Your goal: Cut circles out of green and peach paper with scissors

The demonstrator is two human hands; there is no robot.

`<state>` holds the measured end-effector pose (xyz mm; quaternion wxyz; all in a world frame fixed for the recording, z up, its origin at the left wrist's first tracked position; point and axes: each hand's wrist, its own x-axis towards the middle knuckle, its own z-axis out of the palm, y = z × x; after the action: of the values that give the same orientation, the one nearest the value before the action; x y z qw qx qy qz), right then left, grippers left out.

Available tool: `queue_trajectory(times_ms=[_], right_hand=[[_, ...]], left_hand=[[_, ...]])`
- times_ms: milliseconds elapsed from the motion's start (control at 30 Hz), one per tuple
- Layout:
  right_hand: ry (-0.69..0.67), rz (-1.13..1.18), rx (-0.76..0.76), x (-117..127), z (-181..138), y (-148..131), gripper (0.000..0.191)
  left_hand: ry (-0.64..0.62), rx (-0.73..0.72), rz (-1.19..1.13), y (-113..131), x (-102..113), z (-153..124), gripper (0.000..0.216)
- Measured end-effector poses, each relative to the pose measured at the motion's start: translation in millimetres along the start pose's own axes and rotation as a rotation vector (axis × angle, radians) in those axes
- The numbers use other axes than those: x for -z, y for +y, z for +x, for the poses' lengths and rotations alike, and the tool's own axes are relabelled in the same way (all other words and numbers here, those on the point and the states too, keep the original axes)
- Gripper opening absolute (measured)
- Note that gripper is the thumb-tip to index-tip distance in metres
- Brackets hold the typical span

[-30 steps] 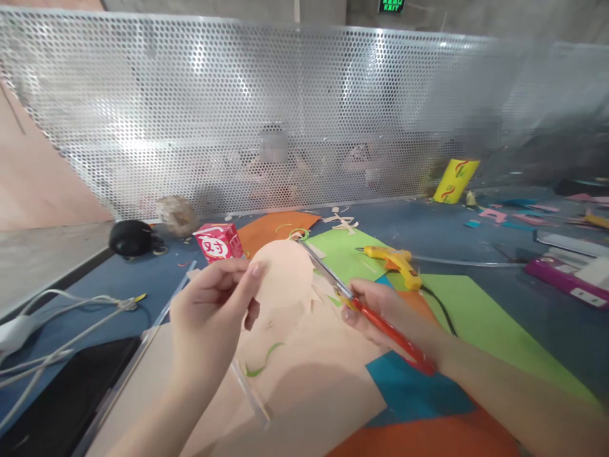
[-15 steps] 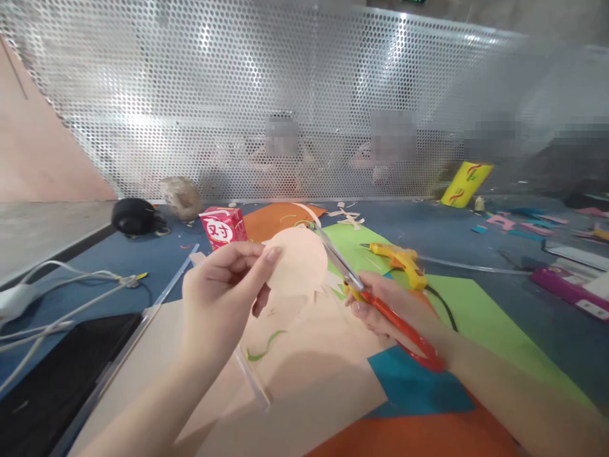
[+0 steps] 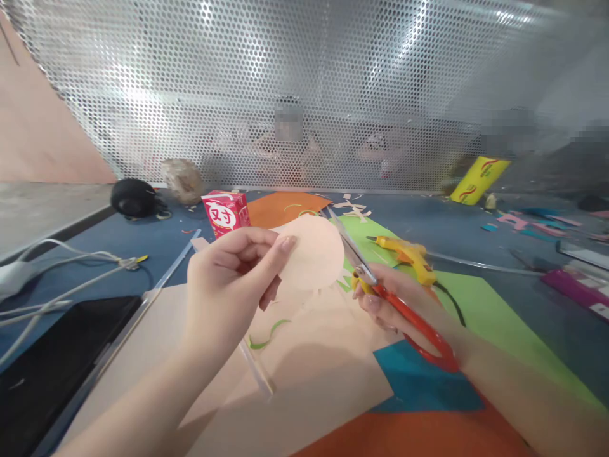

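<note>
Pinched between the thumb and fingers of my left hand (image 3: 238,270) is a round piece of pale peach paper (image 3: 314,254), held up above the table. My right hand (image 3: 394,295) grips a pair of scissors (image 3: 409,317) with red and yellow handles. Their metal blades point up and away, beside the right edge of the paper disc. Below both hands lies a large pale sheet of paper (image 3: 228,412) with a curled green paper strip (image 3: 269,335) on it. A blue paper piece (image 3: 423,381) sits under my right wrist.
A yellow glue gun (image 3: 409,254) rests on green paper (image 3: 476,304). Behind my left hand stands a red box (image 3: 226,212). White cables (image 3: 61,273) and a black tablet-like slab (image 3: 61,362) lie left. A perforated metal panel (image 3: 314,76) closes off the back; a yellow roll (image 3: 480,181) stands right.
The paper disc and both hands have shifted slightly right in view, as has much of the scene. The disc's notched lower edge now looks smoother, and the scissors stay beside it.
</note>
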<state>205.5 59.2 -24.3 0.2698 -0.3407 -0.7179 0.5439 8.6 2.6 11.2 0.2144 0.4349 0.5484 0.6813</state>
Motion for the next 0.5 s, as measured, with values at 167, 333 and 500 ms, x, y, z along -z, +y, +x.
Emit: queue_trajectory(times_ms=[167,333,500], right_hand=[[0.031,-0.017,-0.020,0.0,-1.5,-4.9,0.052],[0.013,0.011,-0.031,0.2,-2.6,-6.1,0.049],[0.068,0.016,-0.093,-2.9,-5.7,-13.3,0.045]], left_hand=[[-0.064,-0.044,-0.005,-3.8,3.3,3.3,0.014],[-0.062,-0.052,-0.001,-2.3,3.2,4.5,0.013],[-0.007,-0.072,-0.008,-0.3,2.3,4.2,0.015]])
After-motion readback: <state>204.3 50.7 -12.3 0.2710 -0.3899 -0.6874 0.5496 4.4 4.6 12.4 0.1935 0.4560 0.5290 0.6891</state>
